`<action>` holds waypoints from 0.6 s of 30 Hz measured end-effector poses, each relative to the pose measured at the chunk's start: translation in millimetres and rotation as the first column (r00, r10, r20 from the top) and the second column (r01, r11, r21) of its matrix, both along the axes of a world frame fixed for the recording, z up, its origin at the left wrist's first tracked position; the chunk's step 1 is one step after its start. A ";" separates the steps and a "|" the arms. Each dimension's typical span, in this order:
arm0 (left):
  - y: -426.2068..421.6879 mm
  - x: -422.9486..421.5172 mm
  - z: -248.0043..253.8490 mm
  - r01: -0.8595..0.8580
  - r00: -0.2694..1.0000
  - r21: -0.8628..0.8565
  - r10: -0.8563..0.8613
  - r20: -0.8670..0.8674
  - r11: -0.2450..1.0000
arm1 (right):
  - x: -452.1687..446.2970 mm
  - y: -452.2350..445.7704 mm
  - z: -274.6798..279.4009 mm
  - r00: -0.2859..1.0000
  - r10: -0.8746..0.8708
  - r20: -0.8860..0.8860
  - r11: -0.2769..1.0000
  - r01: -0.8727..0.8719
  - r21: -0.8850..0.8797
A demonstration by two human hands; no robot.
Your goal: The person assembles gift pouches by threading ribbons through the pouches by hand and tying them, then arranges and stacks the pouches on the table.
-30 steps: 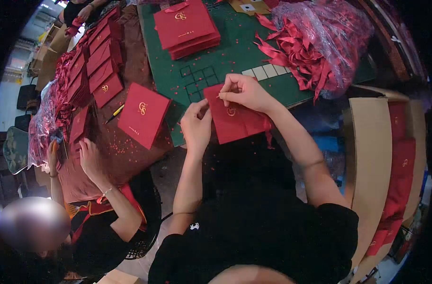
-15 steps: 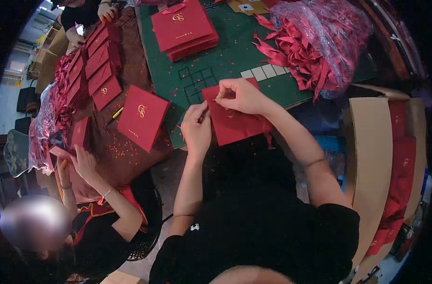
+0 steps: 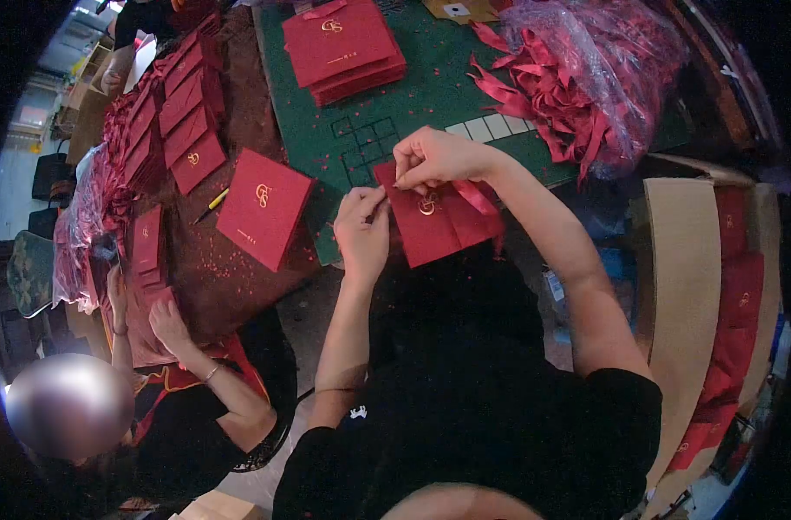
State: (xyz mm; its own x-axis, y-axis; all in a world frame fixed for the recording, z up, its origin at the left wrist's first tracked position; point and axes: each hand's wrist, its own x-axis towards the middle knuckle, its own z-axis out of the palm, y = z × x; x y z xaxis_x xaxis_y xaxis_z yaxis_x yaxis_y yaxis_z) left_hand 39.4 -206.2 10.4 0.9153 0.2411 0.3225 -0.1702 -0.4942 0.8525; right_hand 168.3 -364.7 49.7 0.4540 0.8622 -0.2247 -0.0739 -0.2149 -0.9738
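A red paper gift bag (image 3: 445, 236) with a gold logo lies flat before me at the green table's near edge. My left hand (image 3: 361, 227) is closed on its left edge, thumb and fingers near the top corner. Over the bag's upper part, my right hand (image 3: 440, 161) pinches with thumb and fingertips close to that same corner. A red ribbon (image 3: 475, 198) comes out from under the right palm and hangs across the bag. The ribbon's part at the fingertips is hidden.
Stacked red bags (image 3: 348, 48) stand at the back, beside red ribbons in a plastic bag (image 3: 608, 69). Another red bag (image 3: 265, 211) and a yellow marker (image 3: 211, 206) lie left. A co-worker's hands (image 3: 170, 328) touch bags there. An open cardboard box (image 3: 686, 321) stands right.
A length of ribbon now shows below my right hand, which has shifted slightly. The bag has turned a little. The co-worker's hands have moved to different bags, and the far person's hands have drawn back.
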 end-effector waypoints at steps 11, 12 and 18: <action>1.7 2.0 24.9 -0.033 0.996 0.487 -0.014 0.092 0.873 | 0.2 2.7 -5.2 0.999 0.039 0.001 0.999 -0.039 -0.029; 4.4 4.4 25.1 0.004 0.992 0.482 -0.065 0.109 0.876 | -0.1 3.0 -4.9 0.999 0.042 0.017 0.999 -0.042 -0.020; 13.5 12.1 22.1 0.081 0.968 0.564 -0.200 0.153 0.822 | 1.1 4.9 -1.9 0.997 0.063 0.041 0.996 -0.060 -0.068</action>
